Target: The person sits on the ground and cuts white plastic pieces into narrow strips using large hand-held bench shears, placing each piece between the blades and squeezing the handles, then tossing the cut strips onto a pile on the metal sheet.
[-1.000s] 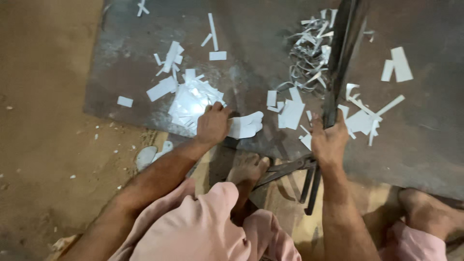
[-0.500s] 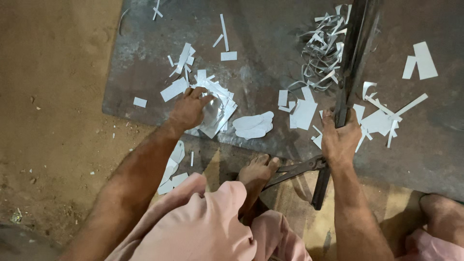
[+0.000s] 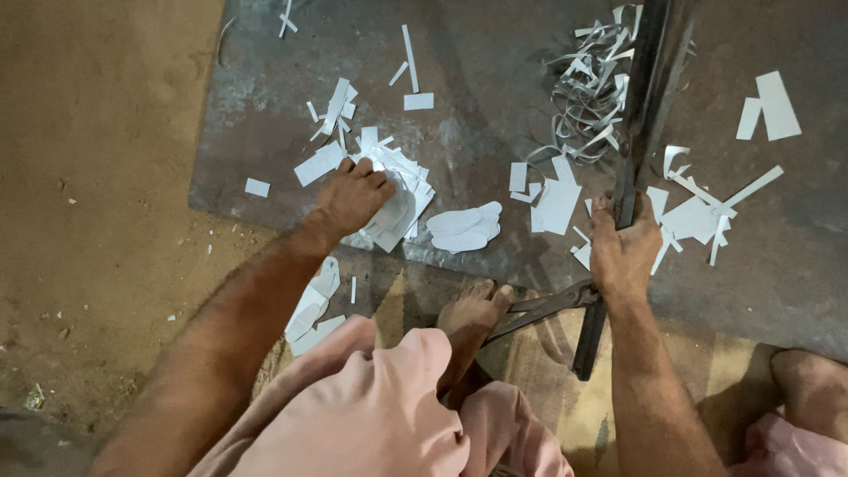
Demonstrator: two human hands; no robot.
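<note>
Much cutting looks done: curled trimmings (image 3: 590, 97) and offcuts (image 3: 698, 212) litter the metal sheet (image 3: 495, 53) on the floor. The left hand (image 3: 353, 199) presses a stack of white blanks (image 3: 402, 190); the right hand (image 3: 623, 243) grips the shear handle (image 3: 640, 115). Shaped pieces (image 3: 464, 228) lie between.

A loose stack of white cut sheet pieces (image 3: 397, 199) lies flat and fanned on the grey metal surface (image 3: 495, 62), under the left grip (image 3: 353, 196). The dark shear lever (image 3: 629, 168) runs long and straight, its shaft inside the right grip (image 3: 623, 247).
</note>
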